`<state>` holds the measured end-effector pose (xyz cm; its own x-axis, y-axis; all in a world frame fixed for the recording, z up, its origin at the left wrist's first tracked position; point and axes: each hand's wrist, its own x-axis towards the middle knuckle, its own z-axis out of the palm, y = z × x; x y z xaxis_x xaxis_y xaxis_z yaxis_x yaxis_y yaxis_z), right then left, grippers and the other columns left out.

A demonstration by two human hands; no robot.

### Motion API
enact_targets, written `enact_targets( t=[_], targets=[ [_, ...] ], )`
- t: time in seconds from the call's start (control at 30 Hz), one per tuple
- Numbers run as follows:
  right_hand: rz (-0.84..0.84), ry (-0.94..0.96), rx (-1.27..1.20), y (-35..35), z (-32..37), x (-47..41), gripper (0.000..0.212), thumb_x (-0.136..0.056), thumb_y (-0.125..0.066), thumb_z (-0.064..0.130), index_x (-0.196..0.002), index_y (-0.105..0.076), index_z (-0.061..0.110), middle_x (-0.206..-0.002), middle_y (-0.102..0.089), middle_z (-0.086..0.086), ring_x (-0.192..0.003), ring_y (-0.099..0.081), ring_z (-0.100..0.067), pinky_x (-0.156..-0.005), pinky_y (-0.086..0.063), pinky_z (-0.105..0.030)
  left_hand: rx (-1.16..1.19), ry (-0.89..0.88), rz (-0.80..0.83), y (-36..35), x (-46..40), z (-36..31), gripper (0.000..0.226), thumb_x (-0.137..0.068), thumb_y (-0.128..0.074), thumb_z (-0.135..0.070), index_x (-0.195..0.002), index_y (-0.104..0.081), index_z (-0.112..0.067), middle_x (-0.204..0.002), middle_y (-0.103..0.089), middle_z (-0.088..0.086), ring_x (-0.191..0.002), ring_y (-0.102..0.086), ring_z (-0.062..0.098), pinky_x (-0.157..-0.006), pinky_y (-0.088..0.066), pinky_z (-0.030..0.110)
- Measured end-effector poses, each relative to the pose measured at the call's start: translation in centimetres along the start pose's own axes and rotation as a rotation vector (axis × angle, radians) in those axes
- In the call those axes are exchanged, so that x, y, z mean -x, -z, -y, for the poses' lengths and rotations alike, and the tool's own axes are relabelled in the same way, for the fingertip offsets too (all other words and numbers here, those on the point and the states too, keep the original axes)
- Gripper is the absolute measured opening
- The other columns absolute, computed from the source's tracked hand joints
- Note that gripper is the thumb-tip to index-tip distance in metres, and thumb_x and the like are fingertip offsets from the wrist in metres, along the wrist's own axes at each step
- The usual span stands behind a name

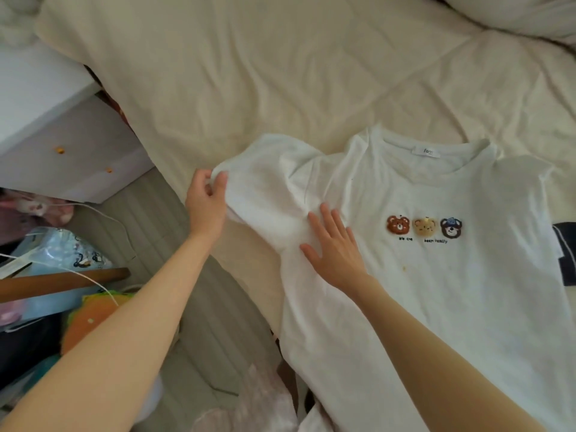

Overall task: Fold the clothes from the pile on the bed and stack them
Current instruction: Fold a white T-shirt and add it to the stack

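- White T-shirt (436, 275) lies face up on the cream bed cover (249, 73), collar on the far side of the hands, hem running off the near edge of view.
- Left hand (207, 202) pinches the end of the shirt's sleeve (265, 182) between thumb and curled fingers; the sleeve cloth is bunched and raised a little off the bed at the grip.
- Right hand (335, 247) lies flat, fingers straight and slightly spread, palm down on the shirt near the armpit seam. It holds nothing, only presses the cloth.
- The two hands are apart, the rumpled sleeve stretched between them; left hand sits out past the shirt's edge, close to the side of the bed.
- Just right of the right hand's fingertips: a print of three bear heads (424, 227) in a row, with a small line of text under them, too blurred to read with certainty.
- Beyond the right hand, inside the collar, a small white label (426, 151).
- Below the bears, a small yellowish stain (404, 269) on the shirt front.
- Far right of the right hand, a dark garment (565, 254) shows at the frame edge, partly under the shirt's other side.
- Left of the left hand, off the bed: a white cabinet (62, 145) with orange knobs, and a heap of coloured bags and toys (62, 269) on the floor.
- Near the left forearm, pinkish cloth (249, 406) at the bottom of view.
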<state>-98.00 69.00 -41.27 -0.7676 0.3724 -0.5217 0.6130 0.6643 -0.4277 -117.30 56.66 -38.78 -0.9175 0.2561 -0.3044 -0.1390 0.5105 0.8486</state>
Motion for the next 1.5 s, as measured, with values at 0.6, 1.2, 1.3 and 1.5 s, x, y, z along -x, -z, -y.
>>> enact_targets(
  t=[0.6,1.2,1.3,1.5],
  targets=[
    [-0.151,-0.626,-1.433,7.2,-7.0,9.0,0.050,-0.096,-0.043,0.047,-0.137,-0.043,0.017,-0.128,-0.054,-0.002,-0.115,-0.054,-0.021,-0.100,-0.043,-0.041,-0.443,-0.573,0.299,-6.4,16.3,-4.2,0.018,-0.087,-0.062,-0.007,-0.104,-0.067,-0.004,-0.104,-0.065,0.011,-0.101,-0.060,0.030,-0.088,-0.044,0.035],
    [-0.204,0.014,-0.178,10.6,-7.9,-2.2,0.058,-0.089,-0.062,0.031,-0.141,-0.040,0.020,-0.134,-0.044,-0.008,-0.121,-0.045,-0.026,-0.100,-0.040,-0.041,-0.236,-0.046,0.038,-13.6,13.9,-5.4,0.010,-0.091,-0.049,-0.013,-0.086,-0.041,-0.015,-0.074,-0.049,-0.005,-0.067,-0.047,0.013,-0.066,-0.038,0.033],
    [-0.193,0.164,0.072,11.0,-6.6,-2.7,0.064,-0.087,-0.063,0.037,-0.143,-0.037,0.022,-0.134,-0.047,-0.007,-0.116,-0.048,-0.027,-0.094,-0.041,-0.040,-0.130,-0.108,-0.005,-10.7,15.4,-5.3,0.010,-0.095,-0.040,-0.007,-0.094,-0.044,-0.016,-0.076,-0.051,-0.007,-0.067,-0.046,0.013,-0.064,-0.035,0.027],
    [-0.247,0.209,-0.301,12.2,-2.5,-2.9,0.041,-0.090,-0.050,0.005,-0.129,-0.058,0.016,-0.118,-0.065,-0.008,-0.104,-0.060,-0.025,-0.079,-0.043,-0.018,-0.205,-0.240,-0.291,-7.4,13.7,-7.6,0.021,-0.098,-0.034,-0.008,-0.107,-0.053,-0.007,-0.098,-0.058,0.005,-0.086,-0.052,0.017,-0.073,-0.035,0.022]
  ],
)
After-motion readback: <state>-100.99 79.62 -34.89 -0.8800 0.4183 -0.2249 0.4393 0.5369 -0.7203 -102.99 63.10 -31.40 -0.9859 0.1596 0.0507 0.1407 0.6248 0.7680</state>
